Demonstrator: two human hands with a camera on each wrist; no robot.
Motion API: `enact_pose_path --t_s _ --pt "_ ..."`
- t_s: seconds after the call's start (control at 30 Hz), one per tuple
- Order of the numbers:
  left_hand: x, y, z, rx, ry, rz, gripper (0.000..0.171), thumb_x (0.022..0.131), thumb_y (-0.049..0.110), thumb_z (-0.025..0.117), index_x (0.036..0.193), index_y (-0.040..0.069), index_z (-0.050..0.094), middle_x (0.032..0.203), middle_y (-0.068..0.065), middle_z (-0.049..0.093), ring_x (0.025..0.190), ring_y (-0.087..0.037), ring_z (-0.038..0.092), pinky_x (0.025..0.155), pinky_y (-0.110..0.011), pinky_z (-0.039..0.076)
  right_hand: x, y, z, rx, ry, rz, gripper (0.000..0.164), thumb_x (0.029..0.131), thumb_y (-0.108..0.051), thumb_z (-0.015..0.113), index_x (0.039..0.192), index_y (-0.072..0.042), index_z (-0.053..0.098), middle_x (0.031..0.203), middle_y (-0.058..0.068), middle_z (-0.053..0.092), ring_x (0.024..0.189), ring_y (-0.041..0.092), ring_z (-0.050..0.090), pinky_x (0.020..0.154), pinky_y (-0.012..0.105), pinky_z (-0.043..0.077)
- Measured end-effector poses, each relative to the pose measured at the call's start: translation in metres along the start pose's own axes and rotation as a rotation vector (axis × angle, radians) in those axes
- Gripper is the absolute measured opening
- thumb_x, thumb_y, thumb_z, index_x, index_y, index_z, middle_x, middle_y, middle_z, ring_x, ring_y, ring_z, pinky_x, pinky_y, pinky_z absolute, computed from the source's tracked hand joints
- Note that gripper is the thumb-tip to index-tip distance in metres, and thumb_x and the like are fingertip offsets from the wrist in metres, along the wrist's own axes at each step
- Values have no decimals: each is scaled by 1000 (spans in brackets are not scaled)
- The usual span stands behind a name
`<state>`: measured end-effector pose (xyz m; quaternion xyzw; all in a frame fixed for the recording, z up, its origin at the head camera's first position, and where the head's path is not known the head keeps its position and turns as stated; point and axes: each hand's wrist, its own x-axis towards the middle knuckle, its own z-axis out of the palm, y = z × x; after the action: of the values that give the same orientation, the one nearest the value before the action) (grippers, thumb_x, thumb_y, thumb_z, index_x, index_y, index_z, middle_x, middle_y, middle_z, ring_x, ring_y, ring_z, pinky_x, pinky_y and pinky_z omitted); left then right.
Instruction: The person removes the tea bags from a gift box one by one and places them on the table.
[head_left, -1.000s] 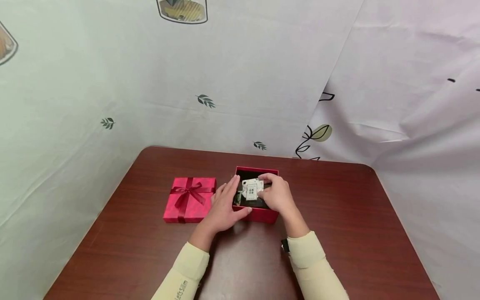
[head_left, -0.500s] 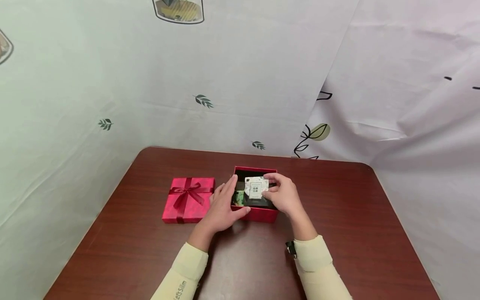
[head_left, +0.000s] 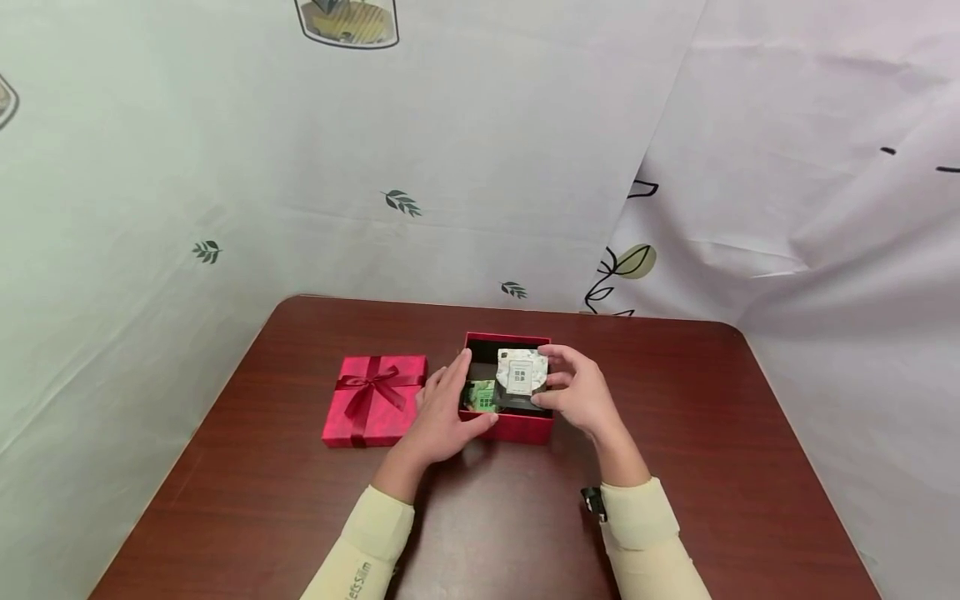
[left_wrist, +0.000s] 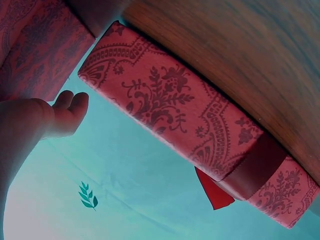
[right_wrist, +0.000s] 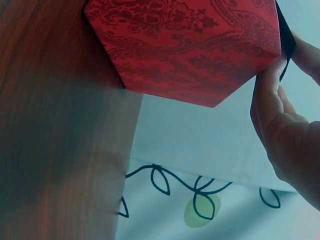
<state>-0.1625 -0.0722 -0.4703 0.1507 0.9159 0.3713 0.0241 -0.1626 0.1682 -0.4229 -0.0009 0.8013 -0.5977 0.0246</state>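
right hand (head_left: 581, 396), square paper packet (head_left: 521, 372), patterned box (head_left: 525, 427)

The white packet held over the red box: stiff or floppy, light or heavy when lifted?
Probably light: the right hand holds the white packet by fingertips alone. It looks flat and unbent, so likely fairly stiff, though a pouch could flex. Above the open red box, a slip would likely drop it inside.
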Motion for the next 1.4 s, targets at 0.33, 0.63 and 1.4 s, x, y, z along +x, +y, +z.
enact_pose_path --t_s 0.33,0.63,1.4 --pt "1 -1 2 8 10 6 109 78 48 80 162 23 15 164 5 18 143 -31 19 109 -61 16 -1 9 -8 82 -27 -5 77 69 19 79 137 -11 58 130 16 55 98 31 64 72 37 58" --pt "1 -2 2 24 16 27 107 79 48 79 162 22 16 164 3 19 142 -33 21 108 -61 18 -3 13 -15 87 -17 32 79 71 18 79 139 -14 56 134 15 54 100 33 63 78 38 57" --pt "0 -2 1 11 9 19 107 80 49 78 162 22 16 164 5 18 143 -32 20 109 -61 16 -6 32 -45 181 -33 42 79 74 22 73 145 -1 46 136 23 51 107 35 61 79 33 56"
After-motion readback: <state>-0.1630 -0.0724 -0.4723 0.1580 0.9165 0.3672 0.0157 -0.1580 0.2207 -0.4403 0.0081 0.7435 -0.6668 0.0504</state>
